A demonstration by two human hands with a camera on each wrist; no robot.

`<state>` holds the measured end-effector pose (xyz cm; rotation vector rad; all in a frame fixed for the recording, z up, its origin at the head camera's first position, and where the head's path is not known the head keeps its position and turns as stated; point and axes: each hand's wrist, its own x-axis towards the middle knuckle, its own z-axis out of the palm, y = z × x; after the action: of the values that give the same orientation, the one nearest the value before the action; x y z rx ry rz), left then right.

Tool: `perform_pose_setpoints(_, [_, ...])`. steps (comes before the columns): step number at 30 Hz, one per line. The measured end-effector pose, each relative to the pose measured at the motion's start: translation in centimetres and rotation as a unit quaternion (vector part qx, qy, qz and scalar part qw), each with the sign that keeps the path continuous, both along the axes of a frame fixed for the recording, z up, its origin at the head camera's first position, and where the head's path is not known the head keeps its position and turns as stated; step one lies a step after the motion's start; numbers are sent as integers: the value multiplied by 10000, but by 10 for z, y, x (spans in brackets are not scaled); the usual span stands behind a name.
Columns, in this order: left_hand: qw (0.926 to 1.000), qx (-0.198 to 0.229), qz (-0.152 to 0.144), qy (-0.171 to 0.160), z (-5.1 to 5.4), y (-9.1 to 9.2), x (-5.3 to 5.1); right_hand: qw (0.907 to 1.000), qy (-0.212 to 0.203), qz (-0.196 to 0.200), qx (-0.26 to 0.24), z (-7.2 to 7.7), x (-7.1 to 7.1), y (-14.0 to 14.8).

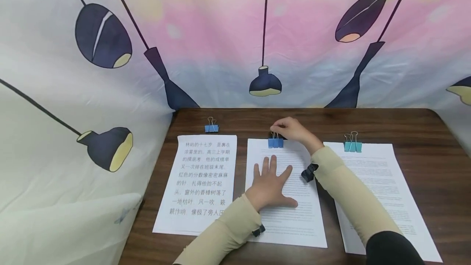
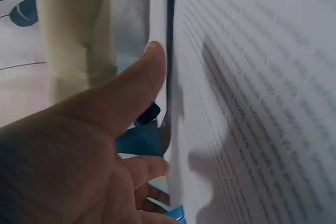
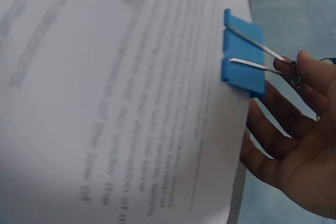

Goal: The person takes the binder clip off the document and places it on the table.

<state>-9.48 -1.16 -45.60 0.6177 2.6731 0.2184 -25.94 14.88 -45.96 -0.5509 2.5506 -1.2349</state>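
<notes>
My left hand (image 1: pixel 271 187) lies with spread fingers on the middle printed paper (image 1: pixel 299 226). In the left wrist view that hand (image 2: pixel 89 150) has its thumb and fingertips by the page. At the paper's top edge sits a blue binder clip (image 1: pixel 275 143). My right hand (image 1: pixel 294 130) pinches its wire handles between thumb and forefinger. The right wrist view has the clip (image 3: pixel 244 59) over the sheet's edge, its silver handles running to the fingertips of the right hand (image 3: pixel 304 156), whose other fingers reach behind the paper.
To the left lies a sheet with large Chinese characters (image 1: pixel 200 175); a second blue binder clip (image 1: pixel 211 128) rests just beyond its top edge. A teal binder clip (image 1: pixel 353 146) is on the right-hand printed paper (image 1: pixel 401 199). Behind the brown table (image 1: pixel 235 122) hangs a lamp-patterned curtain (image 1: pixel 220 52).
</notes>
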Motion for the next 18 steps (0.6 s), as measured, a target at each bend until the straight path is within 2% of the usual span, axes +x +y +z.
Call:
perform_pose_setpoints(3, [9995, -307, 31, 53, -3, 7, -7, 9999, 29, -60, 92, -1, -2, 0])
perform_pose_setpoints(6, [9989, -450, 90, -31, -7, 8, -8, 9999, 19, -34, 117, -3, 0, 1])
perform_pose_setpoints(13, [9991, -356, 182, 140, -6, 8, -11, 9998, 168, -43, 104, -2, 1, 0])
perform_pose_setpoints(18, [9992, -308, 263, 69, -7, 7, -10, 9995, 256, -67, 175, -3, 2, -1])
